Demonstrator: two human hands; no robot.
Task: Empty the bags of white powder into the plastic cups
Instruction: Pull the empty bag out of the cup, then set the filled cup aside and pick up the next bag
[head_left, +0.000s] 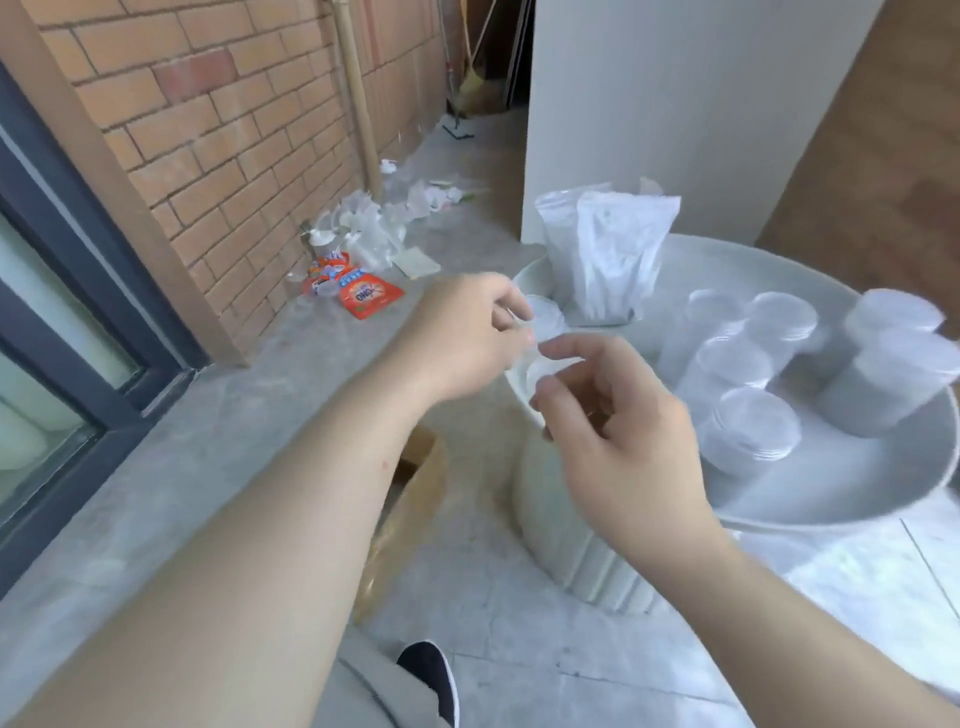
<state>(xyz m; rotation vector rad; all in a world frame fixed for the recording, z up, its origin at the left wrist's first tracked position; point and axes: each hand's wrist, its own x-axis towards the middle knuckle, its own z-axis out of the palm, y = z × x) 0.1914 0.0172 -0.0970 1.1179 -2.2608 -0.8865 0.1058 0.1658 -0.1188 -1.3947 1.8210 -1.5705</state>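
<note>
Clear cup (537, 366) between left and right fingers (569, 349)

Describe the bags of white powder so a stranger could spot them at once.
Find the round white table on the right. At its far edge, before the white wall, stand the bags of white powder. Unlike the stacks of plastic cups nearer the person, they are tall, crinkled and soft-sided.

Head-worn wide-angle camera looks forward and down, close over the table (841, 478).
</note>
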